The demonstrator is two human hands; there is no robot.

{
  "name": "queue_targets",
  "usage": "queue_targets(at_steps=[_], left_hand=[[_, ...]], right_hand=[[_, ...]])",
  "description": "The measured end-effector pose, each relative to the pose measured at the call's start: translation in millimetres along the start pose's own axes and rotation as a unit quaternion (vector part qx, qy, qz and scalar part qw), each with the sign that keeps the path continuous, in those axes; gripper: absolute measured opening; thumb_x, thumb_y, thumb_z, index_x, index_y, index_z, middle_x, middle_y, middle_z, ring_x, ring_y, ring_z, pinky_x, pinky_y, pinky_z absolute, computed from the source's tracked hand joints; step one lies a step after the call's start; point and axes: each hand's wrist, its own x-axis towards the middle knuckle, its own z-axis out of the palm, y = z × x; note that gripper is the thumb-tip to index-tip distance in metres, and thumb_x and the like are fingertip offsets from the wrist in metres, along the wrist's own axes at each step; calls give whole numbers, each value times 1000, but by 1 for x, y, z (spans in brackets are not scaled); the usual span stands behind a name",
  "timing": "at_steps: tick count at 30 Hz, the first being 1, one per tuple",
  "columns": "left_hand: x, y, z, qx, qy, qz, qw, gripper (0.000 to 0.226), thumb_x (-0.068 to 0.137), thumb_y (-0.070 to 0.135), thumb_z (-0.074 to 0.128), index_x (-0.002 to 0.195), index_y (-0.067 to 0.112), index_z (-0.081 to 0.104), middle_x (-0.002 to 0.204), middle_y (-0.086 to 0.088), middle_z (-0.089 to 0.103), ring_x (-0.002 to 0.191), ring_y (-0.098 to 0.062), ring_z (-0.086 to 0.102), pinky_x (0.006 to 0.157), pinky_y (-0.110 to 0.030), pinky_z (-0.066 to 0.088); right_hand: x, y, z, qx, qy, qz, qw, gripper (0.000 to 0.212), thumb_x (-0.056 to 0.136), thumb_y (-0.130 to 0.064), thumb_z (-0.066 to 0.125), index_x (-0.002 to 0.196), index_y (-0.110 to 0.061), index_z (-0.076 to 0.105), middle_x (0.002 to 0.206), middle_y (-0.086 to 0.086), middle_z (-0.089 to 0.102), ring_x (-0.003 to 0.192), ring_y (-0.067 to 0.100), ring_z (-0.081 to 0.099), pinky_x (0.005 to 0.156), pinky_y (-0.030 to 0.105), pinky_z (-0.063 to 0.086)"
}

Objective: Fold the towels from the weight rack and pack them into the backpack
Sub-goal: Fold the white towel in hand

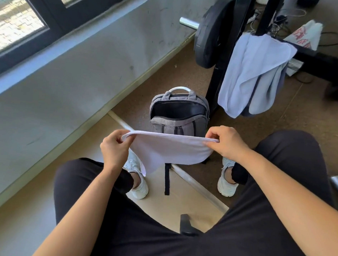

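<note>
- 2 hands hold 1 white towel [168,147] stretched taut at mid-frame, above the person's knees.
- Left hand [113,148], at 9 o'clock of the towel, is curled, thumb and fingers pinching the folded left corner.
- Right hand [226,142], at 3 o'clock of the towel, is likewise curled, pinching the right corner of the top edge.
- Held towel appears doubled over: top edge runs level between the 2 hands, lower edge sags, and a tail hangs at 7 o'clock.
- Grey backpack [180,116] stands upright on the floor at 12 o'clock of the held towel, main compartment unzipped and gaping, interior dark; contents cannot be told. A dark strap trails from it toward 6 o'clock.
- Second towel [252,73], pale blue-white, is draped over a bar of the black weight rack [217,87] at 1 o'clock, hanging in loose folds, apart from the backpack.
- 1 black weight plate [210,32] sits on the rack's chrome peg at 12 o'clock.
- White bag [306,35] at 2 o'clock carries red printed characters; not legible.
- No brand mark readable on backpack or the white shoes [138,177].
</note>
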Motion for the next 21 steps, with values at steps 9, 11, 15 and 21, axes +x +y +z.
queue_targets(at_steps=[9,11,15,21], left_hand=[[23,-14,17,-84,-23,-79,993,18,86,23,73,81,5,71,70,-1,53,67,-14,44,64,-31,37],[22,-11,21,-81,-44,-74,993,12,87,20,74,77,12,72,66,2,54,63,-11,45,60,-27,38],[20,-6,26,-83,-80,-34,993,30,86,16,74,60,26,62,55,12,44,55,-7,39,54,-23,34],[18,-7,28,-113,-93,-2,989,20,86,15,80,72,26,71,63,11,60,60,-7,50,60,-22,43]], right_hand=[[-41,-53,30,-54,-268,-127,953,92,93,1,52,150,-59,14,105,-9,43,87,15,53,77,29,49],[-44,-58,35,-115,-306,-155,932,102,90,8,50,152,-59,6,98,-5,36,76,17,47,67,30,45],[-39,-58,45,-141,-358,-88,919,104,85,9,51,155,-53,7,103,-11,42,76,18,51,60,28,41],[-27,-43,46,117,-257,97,954,103,80,-2,61,159,-42,8,121,27,57,94,40,65,63,34,51]])
